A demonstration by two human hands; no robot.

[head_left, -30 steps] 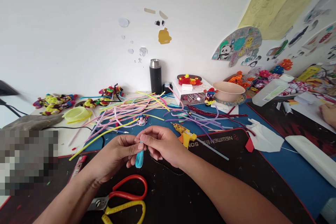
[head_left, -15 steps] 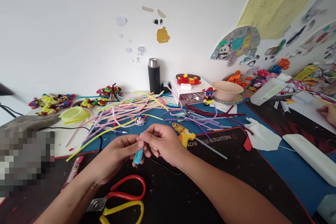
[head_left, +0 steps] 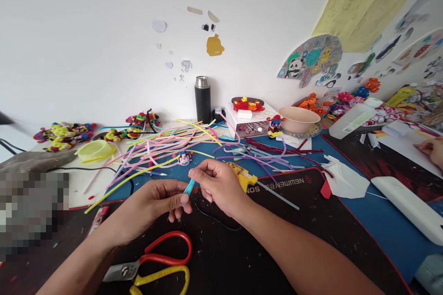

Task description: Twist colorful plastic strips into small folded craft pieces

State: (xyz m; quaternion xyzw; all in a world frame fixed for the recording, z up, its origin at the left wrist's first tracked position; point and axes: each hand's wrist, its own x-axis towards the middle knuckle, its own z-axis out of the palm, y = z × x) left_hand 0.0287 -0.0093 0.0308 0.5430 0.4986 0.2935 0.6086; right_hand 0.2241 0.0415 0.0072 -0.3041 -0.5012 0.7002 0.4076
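Between my two hands is a small bunch of light-blue pipe cleaner pieces (head_left: 189, 187). My left hand (head_left: 166, 200) pinches its lower part between thumb and forefinger, the other fingers curled beneath. My right hand (head_left: 218, 184) pinches the upper tip of the same bunch. Below them on the black mat lie scissors (head_left: 166, 246) with one red and one yellow handle. A yellow glue gun (head_left: 246, 178) rests just behind my right hand, partly covered by it. Past my fingers, a small figure head (head_left: 184, 158) sits among the pipe cleaners.
Loose pink and yellow pipe cleaners (head_left: 162, 143) spread across the table. Behind stand a black thermos (head_left: 202, 100), a white box (head_left: 238, 122) and a beige bowl (head_left: 299, 119). To the right are a clear bottle (head_left: 355, 120), a white case (head_left: 404, 209) and another person's hand (head_left: 431, 151).
My left hand has slid lower along the blue bunch while my right hand has come to its upper tip. The bunch now shows between the hands instead of hanging below the left thumb.
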